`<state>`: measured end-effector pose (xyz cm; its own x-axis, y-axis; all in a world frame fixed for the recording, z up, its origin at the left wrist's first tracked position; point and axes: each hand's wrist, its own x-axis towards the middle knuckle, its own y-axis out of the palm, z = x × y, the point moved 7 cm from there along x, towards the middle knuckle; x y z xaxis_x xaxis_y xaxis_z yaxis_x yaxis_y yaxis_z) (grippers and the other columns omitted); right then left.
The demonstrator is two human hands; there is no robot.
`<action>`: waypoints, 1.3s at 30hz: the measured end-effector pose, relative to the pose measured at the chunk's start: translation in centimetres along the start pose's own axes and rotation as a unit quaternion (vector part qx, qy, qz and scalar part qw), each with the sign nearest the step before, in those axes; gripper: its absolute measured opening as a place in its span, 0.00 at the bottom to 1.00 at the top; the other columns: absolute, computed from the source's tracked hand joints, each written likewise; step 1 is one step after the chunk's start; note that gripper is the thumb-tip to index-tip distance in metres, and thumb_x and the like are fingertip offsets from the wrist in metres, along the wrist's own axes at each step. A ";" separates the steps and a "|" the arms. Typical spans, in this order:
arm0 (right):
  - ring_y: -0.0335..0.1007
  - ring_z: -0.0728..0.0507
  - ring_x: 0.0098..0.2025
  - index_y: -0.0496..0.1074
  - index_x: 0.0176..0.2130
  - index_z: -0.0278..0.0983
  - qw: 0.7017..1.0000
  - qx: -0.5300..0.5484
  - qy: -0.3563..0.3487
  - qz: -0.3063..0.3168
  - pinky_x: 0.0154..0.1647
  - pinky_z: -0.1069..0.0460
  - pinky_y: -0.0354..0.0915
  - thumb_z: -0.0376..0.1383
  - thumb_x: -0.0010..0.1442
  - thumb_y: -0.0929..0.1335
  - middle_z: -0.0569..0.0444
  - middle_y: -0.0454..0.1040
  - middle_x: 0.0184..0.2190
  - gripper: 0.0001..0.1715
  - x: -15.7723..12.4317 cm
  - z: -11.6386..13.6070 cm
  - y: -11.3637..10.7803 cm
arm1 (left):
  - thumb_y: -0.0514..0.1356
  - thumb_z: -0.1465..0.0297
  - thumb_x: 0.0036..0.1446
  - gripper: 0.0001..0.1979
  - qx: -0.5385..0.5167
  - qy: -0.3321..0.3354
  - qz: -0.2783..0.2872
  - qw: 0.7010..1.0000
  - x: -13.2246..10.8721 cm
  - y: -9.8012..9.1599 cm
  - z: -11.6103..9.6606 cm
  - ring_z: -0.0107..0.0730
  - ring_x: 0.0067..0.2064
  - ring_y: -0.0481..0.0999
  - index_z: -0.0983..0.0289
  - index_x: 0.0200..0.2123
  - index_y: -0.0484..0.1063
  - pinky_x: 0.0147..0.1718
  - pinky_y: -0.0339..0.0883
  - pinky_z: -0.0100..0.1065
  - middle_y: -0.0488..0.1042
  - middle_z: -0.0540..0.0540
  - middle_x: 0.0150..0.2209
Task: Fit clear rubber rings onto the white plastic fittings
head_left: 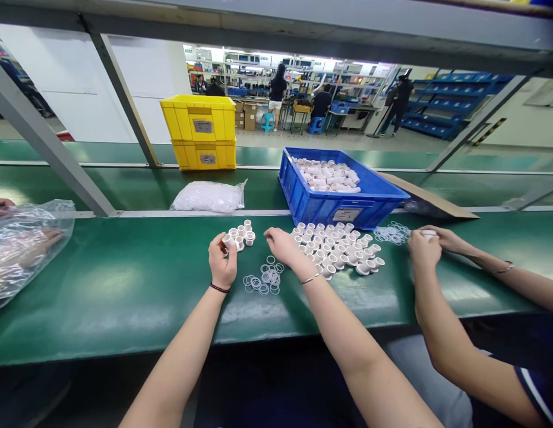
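My left hand [223, 264] is closed around a white flanged plastic tube fitting [228, 241], with its round mouth up. Just past it, a small cluster of similar fittings [240, 233] stands upright on the green bench. My right hand [283, 246] hovers beside it, fingers curled together; whether something small is between them is hidden. Below and between my hands lies a loose pile of thin pale rings [265, 279]. Right of my right hand, a large group of white fittings [336, 246] stands close together, partly behind that hand.
A blue crate [347, 208] of white fittings stands behind the group. A white bag [208, 197] and stacked yellow crates [204, 128] are further left. At right, a co-worker's hands [427, 244] hold a white part near more rings [392, 233]. Another person's hand is behind a clear plastic bag [27, 249].
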<state>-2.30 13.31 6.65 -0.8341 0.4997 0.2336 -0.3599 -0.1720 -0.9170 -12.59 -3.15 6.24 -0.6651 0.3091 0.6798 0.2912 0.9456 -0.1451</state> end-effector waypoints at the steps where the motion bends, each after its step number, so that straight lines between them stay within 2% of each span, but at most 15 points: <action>1: 0.67 0.43 0.43 0.67 0.46 0.36 0.999 -0.025 -0.002 0.030 0.45 0.50 0.62 0.27 0.62 0.58 0.48 0.70 0.41 0.15 -0.6 -0.2 0.4 | 0.55 0.63 0.59 0.19 -0.010 0.000 0.008 1.000 -0.1 0.2 -0.1 0.34 0.40 0.72 0.65 0.51 0.60 0.38 0.68 0.35 0.70 0.60 0.43; 3: 0.66 0.41 0.42 0.69 0.44 0.35 0.996 -0.061 -0.011 0.066 0.43 0.49 0.61 0.25 0.60 0.59 0.46 0.70 0.40 0.16 -1.9 -0.1 1.3 | 0.56 0.63 0.58 0.21 -0.032 0.009 0.038 0.999 -0.4 0.9 -0.3 0.34 0.40 0.73 0.65 0.53 0.58 0.38 0.68 0.34 0.70 0.61 0.44; 7: 0.65 0.38 0.42 0.71 0.40 0.33 0.994 -0.086 -0.013 0.072 0.42 0.47 0.61 0.23 0.58 0.59 0.42 0.70 0.38 0.16 -3.6 0.6 2.5 | 0.56 0.65 0.59 0.27 -0.057 0.028 0.132 0.989 -1.2 2.5 -0.4 0.38 0.46 0.72 0.64 0.59 0.51 0.44 0.68 0.39 0.71 0.61 0.46; 11: 0.65 0.40 0.41 0.72 0.41 0.37 0.995 -0.075 -0.011 0.063 0.40 0.49 0.62 0.28 0.60 0.61 0.46 0.70 0.37 0.13 -3.9 0.0 2.7 | 0.54 0.66 0.60 0.23 -0.060 0.019 0.196 0.979 -1.7 3.5 -0.1 0.38 0.48 0.71 0.61 0.58 0.56 0.48 0.66 0.41 0.72 0.59 0.46; 15: 0.66 0.44 0.42 0.72 0.42 0.40 0.999 0.014 -0.028 0.030 0.43 0.52 0.62 0.30 0.62 0.62 0.52 0.70 0.37 0.12 -4.1 -1.1 2.4 | 0.57 0.66 0.58 0.27 -0.079 -0.019 0.208 0.975 -1.7 4.2 0.2 0.38 0.46 0.72 0.62 0.59 0.54 0.45 0.68 0.39 0.70 0.60 0.47; 17: 0.66 0.46 0.42 0.72 0.43 0.40 0.998 0.048 -0.038 0.015 0.44 0.53 0.62 0.29 0.62 0.62 0.52 0.70 0.38 0.12 -4.3 -1.4 2.5 | 0.57 0.66 0.58 0.25 -0.111 -0.053 0.226 0.966 -1.8 4.9 0.5 0.36 0.44 0.72 0.62 0.57 0.56 0.41 0.70 0.37 0.70 0.59 0.46; 21: 0.67 0.46 0.42 0.71 0.42 0.38 0.997 0.057 -0.050 0.007 0.43 0.54 0.62 0.30 0.63 0.62 0.52 0.70 0.37 0.10 -4.5 -1.2 2.8 | 0.58 0.65 0.56 0.15 -0.185 -0.145 0.251 0.939 -2.3 6.2 1.3 0.35 0.42 0.72 0.63 0.45 0.65 0.37 0.71 0.35 0.69 0.58 0.43; 23: 0.67 0.46 0.41 0.71 0.41 0.38 0.998 0.048 -0.049 0.003 0.40 0.54 0.62 0.31 0.63 0.63 0.52 0.70 0.37 0.09 -4.5 -1.1 2.8 | 0.61 0.66 0.54 0.13 -0.229 -0.191 0.240 0.924 -2.4 6.5 1.6 0.34 0.41 0.72 0.64 0.40 0.63 0.37 0.71 0.35 0.68 0.57 0.43; 26: 0.68 0.45 0.40 0.70 0.40 0.39 0.998 0.039 -0.038 -0.003 0.37 0.54 0.62 0.32 0.63 0.62 0.53 0.72 0.36 0.08 -4.6 -1.2 2.5 | 0.64 0.68 0.49 0.16 -0.274 -0.240 0.229 0.903 -2.5 6.8 1.9 0.33 0.42 0.73 0.64 0.35 0.59 0.42 0.69 0.37 0.68 0.56 0.44; 28: 0.69 0.45 0.40 0.70 0.41 0.39 0.998 0.045 -0.033 -0.006 0.36 0.54 0.61 0.32 0.64 0.61 0.53 0.73 0.36 0.09 -4.7 -1.2 2.2 | 0.67 0.70 0.46 0.20 -0.273 -0.258 0.233 0.897 -2.7 6.8 1.9 0.33 0.43 0.73 0.64 0.36 0.58 0.46 0.67 0.38 0.69 0.56 0.44; 30: 0.69 0.45 0.40 0.69 0.41 0.39 0.998 0.058 -0.029 -0.006 0.36 0.54 0.61 0.32 0.63 0.61 0.53 0.73 0.36 0.09 -4.7 -1.1 2.0 | 0.68 0.70 0.44 0.23 -0.260 -0.270 0.241 0.895 -2.7 6.8 2.0 0.33 0.43 0.73 0.64 0.41 0.60 0.46 0.66 0.37 0.69 0.56 0.44; 32: 0.70 0.45 0.38 0.69 0.40 0.39 0.997 0.070 -0.026 -0.006 0.35 0.54 0.62 0.32 0.63 0.61 0.53 0.74 0.36 0.09 -4.6 -1.0 1.8 | 0.67 0.69 0.46 0.25 -0.246 -0.276 0.256 0.893 -2.7 7.0 2.3 0.33 0.43 0.72 0.64 0.46 0.61 0.45 0.66 0.35 0.69 0.57 0.45; 36: 0.71 0.44 0.38 0.69 0.39 0.38 0.993 0.107 -0.042 -0.027 0.36 0.52 0.63 0.33 0.62 0.60 0.52 0.74 0.36 0.10 -4.8 -1.1 1.5 | 0.61 0.65 0.53 0.16 -0.240 -0.276 0.266 0.892 -2.5 7.2 2.7 0.31 0.41 0.71 0.66 0.44 0.67 0.41 0.65 0.31 0.71 0.57 0.42; 39: 0.71 0.42 0.38 0.69 0.40 0.38 0.985 0.146 -0.068 -0.062 0.38 0.49 0.65 0.37 0.62 0.60 0.50 0.74 0.37 0.11 -5.5 -1.2 1.3 | 0.59 0.65 0.54 0.15 -0.273 -0.294 0.250 0.881 -3.4 7.6 2.7 0.28 0.36 0.71 0.66 0.43 0.67 0.36 0.66 0.30 0.72 0.56 0.39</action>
<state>2.33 11.37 3.77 -0.8178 0.4167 0.3969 -0.5500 -0.3632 -0.7521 -9.98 3.23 0.86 -0.5539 0.8246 0.1148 0.8299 0.5359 0.1551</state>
